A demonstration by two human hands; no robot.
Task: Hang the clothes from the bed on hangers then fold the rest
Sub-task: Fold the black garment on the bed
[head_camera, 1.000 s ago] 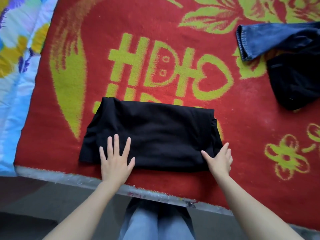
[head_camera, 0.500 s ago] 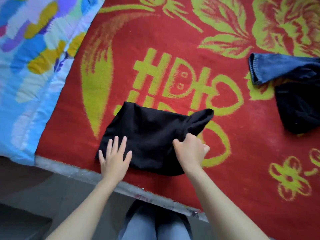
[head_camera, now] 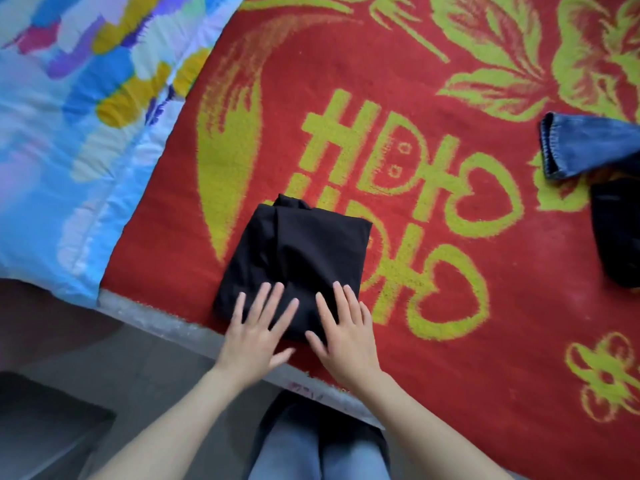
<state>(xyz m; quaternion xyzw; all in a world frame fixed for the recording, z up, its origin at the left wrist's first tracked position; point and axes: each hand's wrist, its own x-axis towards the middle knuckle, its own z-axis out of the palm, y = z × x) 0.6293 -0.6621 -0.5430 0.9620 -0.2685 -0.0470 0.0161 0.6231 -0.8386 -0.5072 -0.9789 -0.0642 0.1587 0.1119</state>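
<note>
Both hands, left hand (head_camera: 254,336) and right hand (head_camera: 341,336), are pressing flat, fingers straight, on the black garment (head_camera: 298,251); beyond the fingertips its bunched far edge is risking unfolding.

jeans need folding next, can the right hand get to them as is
Probably, with a stretch: the right hand holds nothing, and only bare blanket lies between it and the jeans.

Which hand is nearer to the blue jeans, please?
Right. The right hand presses the black garment, with the jeans up to its right; the left hand lies beside it, farther off.
</note>
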